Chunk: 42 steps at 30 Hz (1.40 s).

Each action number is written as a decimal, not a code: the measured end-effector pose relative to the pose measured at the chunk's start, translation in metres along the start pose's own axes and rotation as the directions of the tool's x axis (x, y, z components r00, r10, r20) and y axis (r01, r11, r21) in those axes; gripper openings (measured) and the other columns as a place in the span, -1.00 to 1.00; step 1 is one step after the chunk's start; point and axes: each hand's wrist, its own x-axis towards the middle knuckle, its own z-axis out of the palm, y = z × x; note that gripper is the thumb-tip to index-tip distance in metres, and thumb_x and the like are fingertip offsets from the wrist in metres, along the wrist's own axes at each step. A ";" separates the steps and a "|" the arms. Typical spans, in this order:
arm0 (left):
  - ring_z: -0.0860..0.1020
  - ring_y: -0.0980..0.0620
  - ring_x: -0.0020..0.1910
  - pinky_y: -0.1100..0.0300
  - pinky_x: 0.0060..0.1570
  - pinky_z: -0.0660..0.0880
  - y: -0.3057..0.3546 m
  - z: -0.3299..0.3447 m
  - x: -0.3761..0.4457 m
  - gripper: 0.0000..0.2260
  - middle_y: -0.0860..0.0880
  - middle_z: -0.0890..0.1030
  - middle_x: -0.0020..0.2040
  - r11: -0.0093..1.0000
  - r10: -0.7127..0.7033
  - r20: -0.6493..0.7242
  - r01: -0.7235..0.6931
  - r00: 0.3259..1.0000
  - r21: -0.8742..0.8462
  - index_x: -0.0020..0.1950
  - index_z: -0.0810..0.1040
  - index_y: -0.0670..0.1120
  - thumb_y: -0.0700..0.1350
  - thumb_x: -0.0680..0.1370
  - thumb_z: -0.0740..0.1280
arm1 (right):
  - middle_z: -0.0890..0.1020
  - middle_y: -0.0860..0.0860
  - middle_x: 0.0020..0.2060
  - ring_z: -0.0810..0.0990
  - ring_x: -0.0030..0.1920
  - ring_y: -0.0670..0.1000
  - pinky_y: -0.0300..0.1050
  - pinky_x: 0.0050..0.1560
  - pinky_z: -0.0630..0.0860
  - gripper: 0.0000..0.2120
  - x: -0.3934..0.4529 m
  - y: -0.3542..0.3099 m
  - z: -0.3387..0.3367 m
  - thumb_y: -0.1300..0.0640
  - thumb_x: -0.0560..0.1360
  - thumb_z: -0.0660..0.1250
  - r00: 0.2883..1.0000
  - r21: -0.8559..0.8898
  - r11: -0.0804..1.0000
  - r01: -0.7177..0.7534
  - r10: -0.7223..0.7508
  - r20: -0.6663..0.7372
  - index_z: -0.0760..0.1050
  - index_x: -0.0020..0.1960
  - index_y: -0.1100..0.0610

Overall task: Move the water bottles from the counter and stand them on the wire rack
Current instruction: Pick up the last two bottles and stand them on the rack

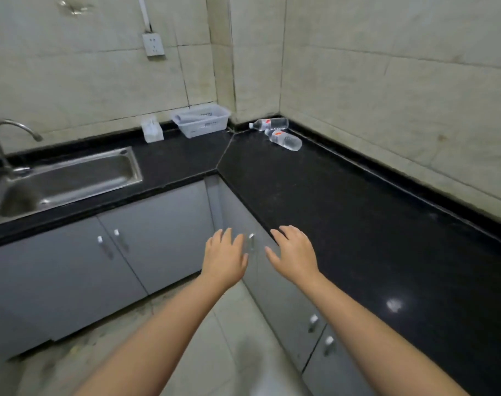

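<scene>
- Two clear water bottles lie on their sides on the black counter (358, 218), upper centre-right of the frame, in the corner where the tiled walls meet.
- Rear bottle (270, 124) lies along the back wall, cap toward the left. Front bottle (285, 140) is just beside it, angled, base toward the lower right. Whether the two touch: cannot tell.
- Left hand (225, 257) and right hand (295, 252), lower centre of frame, both with fingers spread and relaxed, holding nothing. Both are well apart from the bottles; the left is in front of the grey cabinet doors.
- No wire rack visible in this view. A white plastic basket (200, 121) sits left of the bottles, a steel sink (69, 178) at the left of the frame.
- Judged step: the reach toward the bottles, nothing moved yet.
- Advice: step closer rather than overreach. Take the front bottle first, since it blocks the rear one. Wrap fingers round the mid-body, not the cap; thin plastic may dent, so squeeze lightly. Lying bottles could roll when nudged, so come down from above.
</scene>
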 end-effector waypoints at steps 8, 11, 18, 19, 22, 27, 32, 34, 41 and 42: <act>0.01 -0.15 0.51 0.02 0.47 0.02 -0.083 0.038 0.112 -0.53 -0.16 0.08 0.52 0.996 -0.041 0.151 0.053 0.988 -0.071 0.48 0.12 -0.10 0.00 0.60 0.09 | 0.71 0.08 -0.25 0.70 -0.24 0.07 -0.10 -0.29 0.63 -0.64 0.114 -0.011 0.101 -0.04 0.16 0.37 0.995 0.000 1.000 0.014 -0.014 0.095 0.66 -0.15 0.16; 0.02 -0.16 0.51 0.01 0.47 0.03 -0.111 0.031 0.175 -0.53 -0.17 0.09 0.52 0.996 -0.054 0.160 0.065 0.986 -0.067 0.47 0.12 -0.10 0.00 0.60 0.11 | 0.71 0.10 -0.23 0.70 -0.22 0.08 -0.08 -0.28 0.63 -0.64 0.180 -0.002 0.132 -0.01 0.17 0.37 0.994 0.034 0.999 -0.013 0.009 0.110 0.66 -0.15 0.19; 0.07 -0.14 0.49 0.05 0.46 0.08 -0.181 0.003 0.308 -0.52 -0.17 0.18 0.49 0.993 -0.081 0.137 0.092 0.987 -0.070 0.45 0.18 -0.13 0.03 0.59 0.14 | 0.50 0.22 0.27 0.43 0.32 0.19 0.03 0.32 0.35 -0.58 0.315 0.022 0.175 0.08 0.49 0.30 0.970 0.136 0.974 -0.181 0.153 0.191 0.43 0.29 0.27; 0.09 -0.14 0.49 0.05 0.46 0.07 -0.189 0.003 0.326 -0.52 -0.18 0.18 0.49 0.992 -0.089 0.136 0.099 0.987 -0.072 0.45 0.18 -0.14 0.03 0.58 0.14 | 0.52 0.24 0.24 0.46 0.29 0.21 0.05 0.30 0.38 -0.59 0.330 0.025 0.182 0.09 0.47 0.33 0.971 0.141 0.972 -0.188 0.162 0.177 0.46 0.25 0.28; 0.12 -0.16 0.48 0.03 0.45 0.11 -0.211 0.006 0.385 -0.51 -0.18 0.21 0.48 0.988 -0.112 0.144 0.125 0.983 -0.088 0.45 0.19 -0.14 0.05 0.58 0.14 | 0.64 0.30 0.01 0.62 0.04 0.27 0.14 0.05 0.55 -0.63 0.375 0.036 0.207 0.15 0.32 0.49 0.965 0.153 0.964 -0.217 0.189 0.180 0.59 0.06 0.33; 0.12 -0.15 0.47 0.03 0.44 0.12 -0.232 0.010 0.497 -0.52 -0.16 0.22 0.48 0.988 0.009 0.147 0.013 0.989 -0.153 0.44 0.21 -0.14 0.07 0.58 0.12 | 0.50 0.25 0.26 0.44 0.30 0.21 0.04 0.31 0.36 -0.58 0.451 0.052 0.236 0.08 0.48 0.32 0.925 0.090 0.937 -0.338 0.313 0.215 0.45 0.26 0.29; 0.15 -0.12 0.47 0.05 0.43 0.16 -0.243 0.013 0.602 -0.52 -0.14 0.25 0.47 0.971 0.206 0.165 -0.181 0.965 -0.158 0.45 0.21 -0.13 0.07 0.59 0.13 | 0.40 0.13 0.37 0.32 0.40 0.09 -0.06 0.38 0.25 -0.55 0.516 0.084 0.253 0.00 0.55 0.20 0.840 -0.034 0.863 -0.504 0.499 0.216 0.34 0.37 0.18; 0.14 -0.11 0.47 0.06 0.43 0.16 -0.242 0.014 0.642 -0.51 -0.13 0.23 0.47 0.959 0.260 0.183 -0.232 0.948 -0.162 0.45 0.19 -0.12 0.07 0.59 0.12 | 0.40 0.11 0.37 0.32 0.39 0.08 -0.07 0.37 0.27 -0.55 0.538 0.105 0.256 0.00 0.54 0.19 0.791 -0.090 0.816 -0.571 0.576 0.208 0.34 0.37 0.18; 0.14 -0.10 0.47 0.06 0.46 0.13 -0.215 0.028 0.763 -0.50 -0.12 0.23 0.47 0.930 0.362 0.222 -0.337 0.905 -0.146 0.46 0.17 -0.11 0.09 0.58 0.11 | 0.51 0.17 0.23 0.45 0.23 0.18 -0.02 0.18 0.40 -0.58 0.618 0.190 0.275 0.04 0.50 0.26 0.679 -0.155 0.700 -0.697 0.714 0.171 0.41 0.29 0.21; 0.13 -0.09 0.48 0.07 0.45 0.14 -0.211 0.031 0.777 -0.49 -0.12 0.22 0.48 0.932 0.358 0.223 -0.334 0.907 -0.138 0.46 0.17 -0.10 0.10 0.58 0.11 | 0.47 0.17 0.26 0.43 0.26 0.18 -0.01 0.22 0.36 -0.56 0.631 0.204 0.281 0.03 0.49 0.26 0.675 -0.168 0.700 -0.694 0.714 0.186 0.38 0.31 0.20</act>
